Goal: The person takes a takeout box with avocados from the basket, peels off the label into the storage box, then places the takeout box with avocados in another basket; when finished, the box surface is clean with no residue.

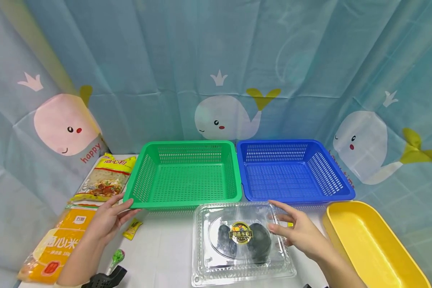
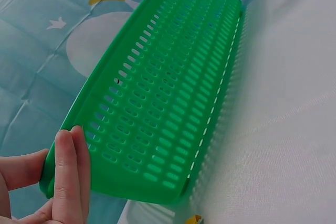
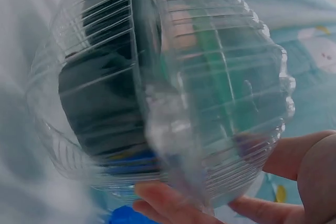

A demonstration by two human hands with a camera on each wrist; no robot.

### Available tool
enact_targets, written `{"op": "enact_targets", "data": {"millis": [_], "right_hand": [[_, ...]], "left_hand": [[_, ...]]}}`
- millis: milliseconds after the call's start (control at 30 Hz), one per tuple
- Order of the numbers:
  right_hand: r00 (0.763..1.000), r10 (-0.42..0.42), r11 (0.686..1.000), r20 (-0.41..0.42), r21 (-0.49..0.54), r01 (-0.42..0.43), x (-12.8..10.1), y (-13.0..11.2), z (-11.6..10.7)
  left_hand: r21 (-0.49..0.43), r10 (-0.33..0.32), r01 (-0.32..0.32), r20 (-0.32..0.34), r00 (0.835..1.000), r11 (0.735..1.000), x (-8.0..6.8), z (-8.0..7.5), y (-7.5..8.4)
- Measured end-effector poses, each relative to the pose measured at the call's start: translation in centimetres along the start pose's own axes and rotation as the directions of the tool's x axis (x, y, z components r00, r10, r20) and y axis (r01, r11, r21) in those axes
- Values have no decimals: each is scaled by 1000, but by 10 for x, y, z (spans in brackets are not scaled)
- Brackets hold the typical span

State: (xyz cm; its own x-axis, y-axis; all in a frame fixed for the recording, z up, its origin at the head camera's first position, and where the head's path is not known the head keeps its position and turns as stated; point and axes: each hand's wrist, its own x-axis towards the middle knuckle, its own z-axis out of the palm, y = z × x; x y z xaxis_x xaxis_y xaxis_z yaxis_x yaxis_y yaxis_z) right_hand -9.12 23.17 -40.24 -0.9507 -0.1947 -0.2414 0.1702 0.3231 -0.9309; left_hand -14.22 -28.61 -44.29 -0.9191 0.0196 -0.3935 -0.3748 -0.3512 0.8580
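Note:
My left hand (image 1: 108,219) pinches the rim of a green plastic basket (image 1: 187,184) at its near left corner. In the left wrist view the thumb lies on one side of that rim and two fingers (image 2: 67,174) on the other. My right hand (image 1: 299,230) grips the right side of a clear plastic clamshell box (image 1: 205,236) in front of the baskets. A round gold and black label (image 1: 241,233) marks the lid, and two dark rounded shapes show through the plastic. The right wrist view has fingers (image 3: 173,205) under the box's edge.
A blue basket (image 1: 277,176) stands right of the green one, a yellow tub (image 1: 374,244) nearer on the right. At left lie a noodle bag (image 1: 106,178), an orange bag (image 1: 57,248), a small yellow packet (image 1: 132,229) and a green-topped lollipop (image 1: 118,256). A whale-print curtain (image 1: 216,60) hangs behind.

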Motion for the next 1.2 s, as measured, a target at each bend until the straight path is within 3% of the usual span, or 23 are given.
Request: {"op": "enact_targets", "data": {"millis": [767, 967, 1033, 1100, 1133, 1200], "right_hand": [[995, 57, 998, -85, 14, -56, 9, 30, 13], [996, 64, 998, -57, 27, -63, 15, 36, 10], [997, 64, 998, -42, 29, -63, 18, 37, 9], [998, 62, 998, -26, 26, -61, 19, 38, 8], [998, 62, 998, -18, 22, -61, 19, 39, 7], [998, 60, 998, -7, 4, -60, 19, 38, 6]], "left_hand": [[24, 41, -42, 50, 998, 999, -1, -1, -2], [142, 60, -66, 48, 997, 988, -1, 0, -4], [237, 75, -80, 31, 997, 968, -1, 0, -4], [375, 94, -87, 1, 996, 923, -1, 2, -2], [457, 99, -78, -22, 995, 886, -2, 2, -1], [617, 126, -62, -62, 990, 785, -5, 5, 3]]}}
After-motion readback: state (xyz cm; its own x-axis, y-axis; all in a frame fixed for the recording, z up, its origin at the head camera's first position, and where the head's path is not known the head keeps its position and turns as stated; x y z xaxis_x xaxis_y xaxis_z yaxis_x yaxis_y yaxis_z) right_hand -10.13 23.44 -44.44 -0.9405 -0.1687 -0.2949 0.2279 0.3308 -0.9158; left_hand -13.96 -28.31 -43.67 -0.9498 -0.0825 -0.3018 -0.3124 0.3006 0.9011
